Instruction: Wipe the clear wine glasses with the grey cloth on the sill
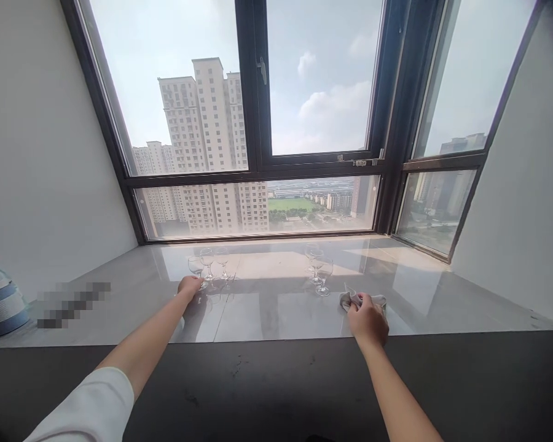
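On the glossy window sill (253, 313), my left hand (190, 287) is closed at the lower part of a clear stemmed glass (196, 265), which stands upright. Right behind it are two more stemmed glasses (207, 258), close together. My right hand (369, 320) grips a crumpled grey cloth (347, 299) over the front part of the sill. A thin pale outline rises above the cloth; I cannot tell what it is. Left of the cloth, another group of clear stemmed glasses (324, 273) stands upright, overlapping one another and apart from my right hand.
A large bottle (2, 304) with a green cap and blue-and-white bands stands at the far left. A blurred patch (74, 305) lies beside it. Dark-framed windows (258, 178) rise behind the sill, with walls on both sides. The sill's front edge drops to a dark panel (267, 380).
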